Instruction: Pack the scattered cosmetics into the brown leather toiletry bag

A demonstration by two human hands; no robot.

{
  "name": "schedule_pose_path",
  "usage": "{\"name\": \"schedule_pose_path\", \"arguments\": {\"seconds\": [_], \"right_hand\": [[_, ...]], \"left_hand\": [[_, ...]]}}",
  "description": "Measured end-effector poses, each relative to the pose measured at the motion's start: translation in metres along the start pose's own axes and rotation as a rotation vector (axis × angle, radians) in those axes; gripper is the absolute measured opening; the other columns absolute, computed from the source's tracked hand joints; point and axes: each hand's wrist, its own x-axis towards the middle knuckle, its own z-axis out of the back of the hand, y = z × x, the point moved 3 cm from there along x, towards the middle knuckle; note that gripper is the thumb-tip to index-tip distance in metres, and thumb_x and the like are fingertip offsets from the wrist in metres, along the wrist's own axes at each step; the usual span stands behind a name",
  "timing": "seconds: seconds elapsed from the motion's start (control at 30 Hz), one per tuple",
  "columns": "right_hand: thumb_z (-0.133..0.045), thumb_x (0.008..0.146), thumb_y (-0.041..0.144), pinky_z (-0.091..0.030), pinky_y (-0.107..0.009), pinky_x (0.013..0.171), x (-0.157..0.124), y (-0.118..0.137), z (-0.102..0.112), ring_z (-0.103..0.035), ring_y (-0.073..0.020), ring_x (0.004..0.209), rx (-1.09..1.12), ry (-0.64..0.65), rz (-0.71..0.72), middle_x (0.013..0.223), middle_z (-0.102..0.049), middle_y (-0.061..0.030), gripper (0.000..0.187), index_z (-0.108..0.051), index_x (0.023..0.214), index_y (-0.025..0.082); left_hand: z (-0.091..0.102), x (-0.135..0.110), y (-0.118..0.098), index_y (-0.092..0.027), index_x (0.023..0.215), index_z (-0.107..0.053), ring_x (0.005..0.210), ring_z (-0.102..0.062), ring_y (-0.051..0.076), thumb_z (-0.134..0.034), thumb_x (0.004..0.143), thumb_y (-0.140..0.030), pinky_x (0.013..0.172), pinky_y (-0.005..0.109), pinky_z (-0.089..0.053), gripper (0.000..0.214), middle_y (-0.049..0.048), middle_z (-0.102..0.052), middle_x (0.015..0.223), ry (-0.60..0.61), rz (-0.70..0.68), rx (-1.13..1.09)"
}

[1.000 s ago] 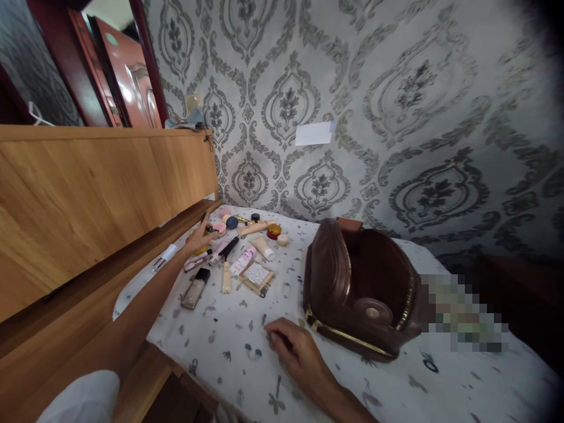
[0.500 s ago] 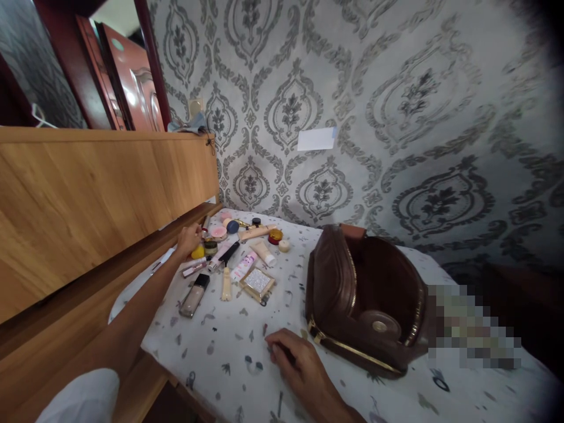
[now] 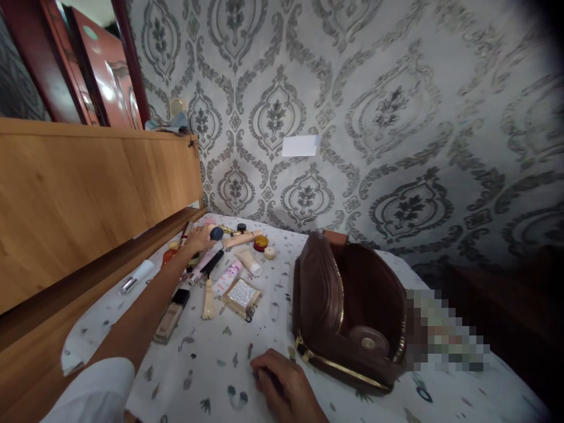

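My left hand (image 3: 199, 240) reaches far across the patterned sheet (image 3: 207, 370) into a spread of cosmetics. Its fingers are curled over small items beside a blue-capped thing (image 3: 216, 233); what they grip is hidden. Around it lie a long beige tube (image 3: 241, 238), a black wand (image 3: 211, 262), a pink tube (image 3: 229, 276) and an orange bottle (image 3: 168, 255). My right hand (image 3: 282, 385) rests on the sheet near me with fingers curled under, just left of an open brown leather bag (image 3: 348, 305).
A foundation bottle (image 3: 170, 320), a glittery square compact (image 3: 241, 295), a red jar (image 3: 261, 242) and a white-and-silver tube (image 3: 136, 276) also lie on the sheet. A wooden headboard (image 3: 88, 194) runs along the left. Patterned wallpaper (image 3: 396, 117) backs the bed.
My left hand slid from the yellow and pink items by the headboard towards the blue-capped thing. My right hand stayed curled beside the bag. The view shifted left and nearer.
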Motion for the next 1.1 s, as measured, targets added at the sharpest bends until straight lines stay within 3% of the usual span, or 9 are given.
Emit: {"name": "schedule_pose_path", "arguments": {"seconds": [0.1, 0.2, 0.43, 0.57, 0.77, 0.93, 1.1], "right_hand": [[-0.044, 0.096, 0.019, -0.046, -0.023, 0.069, -0.001, -0.004, 0.0, -0.062, -0.0157, 0.073, -0.01, 0.01, -0.006, 0.084, -0.067, -0.0043, 0.022, -0.066, 0.096, 0.021], [-0.044, 0.095, 0.019, -0.047, -0.023, 0.07, -0.001, -0.006, -0.001, -0.063, -0.016, 0.076, -0.022, 0.028, -0.008, 0.085, -0.067, -0.0048, 0.021, -0.065, 0.096, 0.021], [-0.044, 0.095, 0.018, -0.047, -0.022, 0.07, 0.003, -0.001, 0.002, -0.062, -0.0155, 0.075, -0.003, 0.038, -0.033, 0.084, -0.067, -0.0046, 0.021, -0.065, 0.094, 0.02], [-0.043, 0.095, 0.018, -0.047, -0.022, 0.07, 0.002, 0.001, 0.003, -0.062, -0.0153, 0.074, 0.006, 0.026, -0.013, 0.084, -0.067, -0.0047, 0.022, -0.065, 0.096, 0.019], [-0.043, 0.093, 0.015, -0.046, -0.021, 0.067, 0.001, -0.007, 0.0, -0.062, -0.0142, 0.072, -0.017, 0.036, 0.012, 0.082, -0.066, -0.0041, 0.022, -0.065, 0.096, 0.019], [-0.044, 0.09, 0.011, -0.046, -0.021, 0.068, 0.001, -0.011, -0.001, -0.062, -0.0146, 0.074, -0.023, 0.038, 0.006, 0.083, -0.067, -0.0046, 0.023, -0.065, 0.097, 0.019], [-0.045, 0.089, 0.01, -0.045, -0.02, 0.065, 0.001, -0.014, -0.002, -0.06, -0.0139, 0.069, -0.028, 0.041, -0.018, 0.08, -0.066, -0.0041, 0.024, -0.066, 0.095, 0.019]], "left_hand": [[-0.001, 0.009, -0.009, -0.027, 0.146, -0.037, 0.134, -0.043, 0.035, -0.059, 0.084, -0.044, 0.104, 0.047, -0.037, 0.068, 0.0143, -0.047, 0.146, 0.006, -0.049, -0.006], [-0.002, 0.016, -0.015, -0.032, 0.14, -0.045, 0.132, -0.046, 0.034, -0.058, 0.085, -0.037, 0.101, 0.047, -0.04, 0.057, 0.0117, -0.049, 0.144, 0.027, -0.069, -0.01], [-0.002, 0.034, -0.003, -0.021, 0.127, -0.055, 0.114, -0.06, 0.032, -0.064, 0.087, -0.036, 0.094, 0.048, -0.047, 0.044, 0.013, -0.062, 0.124, 0.03, 0.016, -0.013], [-0.001, 0.045, 0.012, -0.016, 0.124, -0.057, 0.109, -0.061, 0.025, -0.059, 0.094, -0.039, 0.093, 0.046, -0.05, 0.039, 0.0108, -0.061, 0.123, 0.007, 0.087, -0.037], [0.003, 0.049, 0.036, -0.017, 0.129, -0.055, 0.112, -0.06, 0.025, -0.055, 0.096, -0.039, 0.095, 0.047, -0.05, 0.039, 0.011, -0.059, 0.129, -0.032, 0.128, -0.067], [-0.001, 0.048, 0.033, -0.018, 0.126, -0.052, 0.117, -0.058, 0.028, -0.057, 0.091, -0.037, 0.097, 0.037, -0.046, 0.041, 0.0126, -0.06, 0.128, -0.058, 0.138, -0.045], [0.001, 0.047, 0.027, -0.019, 0.123, -0.05, 0.113, -0.06, 0.029, -0.056, 0.088, -0.031, 0.092, 0.039, -0.047, 0.038, 0.0133, -0.059, 0.127, -0.096, 0.157, -0.013]]}}
